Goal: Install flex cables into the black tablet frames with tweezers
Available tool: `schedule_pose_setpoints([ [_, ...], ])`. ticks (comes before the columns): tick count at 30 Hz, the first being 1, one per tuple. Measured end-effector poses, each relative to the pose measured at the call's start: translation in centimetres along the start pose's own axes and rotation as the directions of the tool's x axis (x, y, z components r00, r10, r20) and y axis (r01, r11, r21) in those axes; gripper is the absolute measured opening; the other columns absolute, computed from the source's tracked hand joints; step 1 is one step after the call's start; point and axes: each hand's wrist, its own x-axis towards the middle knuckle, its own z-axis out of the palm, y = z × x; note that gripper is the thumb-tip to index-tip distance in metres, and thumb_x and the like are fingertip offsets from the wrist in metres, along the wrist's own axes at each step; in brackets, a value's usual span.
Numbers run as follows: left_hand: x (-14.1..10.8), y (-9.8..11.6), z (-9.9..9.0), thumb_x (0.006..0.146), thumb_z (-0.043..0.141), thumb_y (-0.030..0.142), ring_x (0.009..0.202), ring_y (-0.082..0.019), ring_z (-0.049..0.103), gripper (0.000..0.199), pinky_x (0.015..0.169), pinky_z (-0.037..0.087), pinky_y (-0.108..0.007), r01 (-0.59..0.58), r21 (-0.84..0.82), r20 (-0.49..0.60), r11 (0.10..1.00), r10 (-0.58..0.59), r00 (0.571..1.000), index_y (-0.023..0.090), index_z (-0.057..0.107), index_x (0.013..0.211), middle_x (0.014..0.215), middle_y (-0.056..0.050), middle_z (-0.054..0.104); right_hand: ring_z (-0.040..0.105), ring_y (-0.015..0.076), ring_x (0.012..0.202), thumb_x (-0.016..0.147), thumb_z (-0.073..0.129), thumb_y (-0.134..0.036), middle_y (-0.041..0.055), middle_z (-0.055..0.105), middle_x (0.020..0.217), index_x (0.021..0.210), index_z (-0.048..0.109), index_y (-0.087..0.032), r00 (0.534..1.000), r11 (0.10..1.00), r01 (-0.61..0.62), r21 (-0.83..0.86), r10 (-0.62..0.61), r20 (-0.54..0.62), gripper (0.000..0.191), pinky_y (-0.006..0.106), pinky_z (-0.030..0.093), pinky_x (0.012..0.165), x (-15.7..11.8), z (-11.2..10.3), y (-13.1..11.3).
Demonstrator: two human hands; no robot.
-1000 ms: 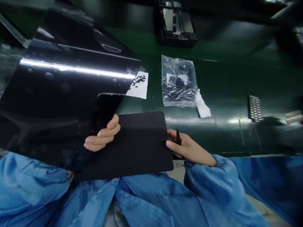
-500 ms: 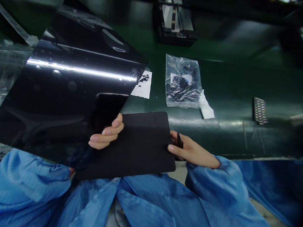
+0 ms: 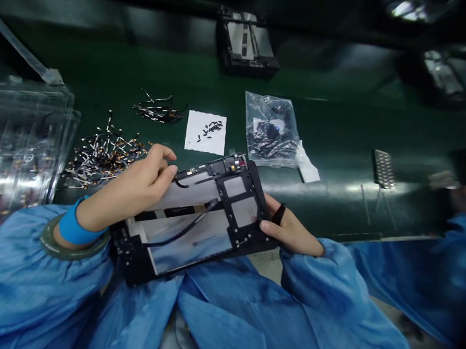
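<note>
An opened tablet frame [image 3: 201, 214] lies tilted against my lap, black with grey plates and a thin black cable across its inside. My left hand [image 3: 141, 189] rests on its upper left edge, fingertips pinching the frame near the end of the cable. At the frame's right edge my right hand [image 3: 288, 230] grips it with the thumb on top, and a small black tool sticks up between its fingers. Both arms wear blue sleeves; a blue band circles the left wrist.
On the green belt [image 3: 334, 127] lie a pile of small flex cables [image 3: 104, 152], a white paper with tiny black parts [image 3: 206, 133], a clear bag of black parts [image 3: 270, 130], a silver strip [image 3: 382, 168] and another device [image 3: 247, 42]. Clear trays [image 3: 25, 142] stand left. A co-worker's blue sleeve [image 3: 460, 228] shows right.
The large glossy black sheet my left hand held up is gone from view. The matt black panel now shows its open inside, and my left hand has moved onto its upper edge.
</note>
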Motion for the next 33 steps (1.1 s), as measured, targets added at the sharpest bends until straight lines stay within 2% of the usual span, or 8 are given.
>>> schedule_pose_setpoints([
  [6, 0.1, -0.5, -0.4, 0.084, 0.049, 0.049, 0.083, -0.025, 0.064, 0.033, 0.070, 0.049, -0.032, -0.098, -0.190, -0.069, 0.977, 0.087, 0.994, 0.023, 0.069, 0.090, 0.090, -0.006, 0.069, 0.063, 0.0295, 0.107, 0.068, 0.071, -0.065, 0.0085, 0.068, 0.115, 0.133, 0.051, -0.025, 0.996, 0.987, -0.079, 0.141, 0.084, -0.030, 0.079, 0.041, 0.052, 0.089, 0.2, 0.5, -1.3],
  [12, -0.1, -1.1, -0.8, 0.074, 0.063, 0.052, 0.052, -0.015, 0.054, 0.033, 0.044, 0.040, -0.024, 0.089, -0.355, -0.009, 0.931, -0.098, 0.995, 0.019, 0.063, 0.078, 0.060, -0.001, 0.059, 0.062, 0.0320, 0.107, 0.066, 0.071, -0.068, 0.0089, 0.067, 0.112, 0.134, 0.050, -0.028, 0.995, 0.991, -0.102, 0.085, 0.103, -0.013, 0.082, 0.040, 0.053, 0.080, 0.7, 0.1, -2.7],
  [16, -0.6, -1.5, -1.2, 0.076, 0.069, 0.043, 0.069, -0.014, 0.062, 0.047, 0.058, 0.051, -0.026, -0.017, -0.327, -0.295, 0.945, -0.085, 0.952, 0.016, 0.057, 0.111, 0.089, -0.004, 0.064, 0.065, 0.0321, 0.100, 0.071, 0.067, -0.064, 0.0095, 0.068, 0.108, 0.133, 0.050, -0.028, 0.992, 0.991, -0.111, 0.081, 0.115, -0.049, 0.073, 0.039, 0.053, 0.069, 1.3, -0.9, -4.1],
  [19, -1.3, -1.7, -1.8, 0.084, 0.066, 0.033, 0.103, -0.019, 0.062, 0.039, 0.089, 0.051, -0.032, -0.125, -0.163, -0.678, 0.979, -0.019, 0.735, 0.012, 0.060, 0.116, 0.113, -0.010, 0.062, 0.065, 0.0296, 0.097, 0.074, 0.067, -0.050, 0.0105, 0.068, 0.105, 0.119, 0.057, -0.025, 0.978, 0.991, 0.055, 0.125, -0.028, -0.208, 0.052, 0.037, 0.052, 0.067, 4.1, -2.0, -6.3],
  [21, -1.6, -2.1, -1.8, 0.087, 0.064, 0.028, 0.099, -0.018, 0.063, 0.029, 0.088, 0.050, -0.031, -0.120, -0.117, -0.856, 0.986, -0.039, 0.515, 0.010, 0.064, 0.109, 0.108, -0.010, 0.064, 0.065, 0.0253, 0.093, 0.079, 0.060, -0.040, 0.0095, 0.068, 0.100, 0.105, 0.059, -0.022, 0.931, 0.973, 0.199, 0.117, -0.150, -0.332, 0.032, 0.033, 0.050, 0.067, 7.7, -2.5, -8.6],
  [23, -1.5, -2.8, -1.5, 0.087, 0.064, 0.028, 0.084, -0.015, 0.064, 0.021, 0.078, 0.050, -0.030, -0.109, -0.146, -0.916, 0.983, -0.092, 0.391, 0.011, 0.066, 0.099, 0.094, -0.006, 0.066, 0.064, 0.0179, 0.091, 0.090, 0.042, -0.033, 0.0057, 0.065, 0.100, 0.101, 0.055, -0.021, 0.902, 0.977, 0.209, 0.036, -0.179, -0.394, 0.020, 0.028, 0.048, 0.067, 12.7, -2.5, -11.4],
  [29, -0.6, -5.5, 0.0, 0.087, 0.063, 0.037, 0.078, -0.015, 0.062, 0.019, 0.073, 0.049, -0.031, -0.082, -0.297, -0.819, 0.951, -0.210, 0.534, 0.019, 0.066, 0.093, 0.084, -0.001, 0.064, 0.063, 0.0131, 0.078, 0.096, 0.040, -0.049, -0.0013, 0.054, 0.071, 0.093, 0.054, -0.013, 0.942, 0.988, 0.108, -0.113, -0.138, -0.306, 0.039, 0.024, 0.046, 0.066, 28.9, 2.3, -18.0],
  [33, -0.7, -5.9, 0.2, 0.086, 0.062, 0.039, 0.065, -0.014, 0.059, 0.019, 0.063, 0.048, -0.029, -0.060, -0.323, -0.774, 0.944, -0.228, 0.590, 0.021, 0.065, 0.090, 0.076, 0.000, 0.062, 0.066, 0.0229, 0.088, 0.094, 0.049, -0.051, 0.0067, 0.060, 0.075, 0.092, 0.060, -0.009, 0.959, 0.955, 0.159, -0.251, -0.210, -0.189, 0.044, 0.035, 0.053, 0.080, 35.0, 6.0, -20.2],
])
